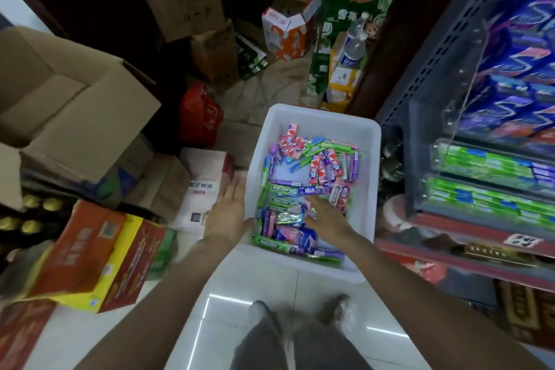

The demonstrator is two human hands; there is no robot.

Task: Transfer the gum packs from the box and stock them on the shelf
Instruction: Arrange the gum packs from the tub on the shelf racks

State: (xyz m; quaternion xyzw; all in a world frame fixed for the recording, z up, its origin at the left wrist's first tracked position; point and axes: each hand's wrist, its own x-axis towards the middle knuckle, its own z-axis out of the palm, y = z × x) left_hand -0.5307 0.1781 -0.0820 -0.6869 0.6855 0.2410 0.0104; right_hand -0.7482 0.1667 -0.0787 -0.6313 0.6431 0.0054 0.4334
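Nearest the camera, the person's grey trouser legs and shoes stand on the white tiled floor (99, 336), with both bare forearms reaching forward. The left hand (229, 213) lies flat against the outer left wall of the white box (326, 117), its fingers (232, 189) straight and together, the thumb hooked at the rim near the front corner. The right hand (326, 215) is inside the box, low over the heap of gum packs (295, 189); its fingers (315, 202) are loosely spread and blurred, with packs directly beneath and just ahead of the tips, and it is unclear whether they actually pinch one. The packs, green, pink, purple and blue, lie scattered across the box floor, thickest along the left and near sides. To the right, the shelf (444, 228) carries clear trays of green packs (486, 168) and, above them, blue and purple packs (516, 69). To the left sit an orange carton (99, 255) and an open cardboard box (69, 105). Farther back stand a red bag (199, 117), more cartons and a water bottle (354, 45).
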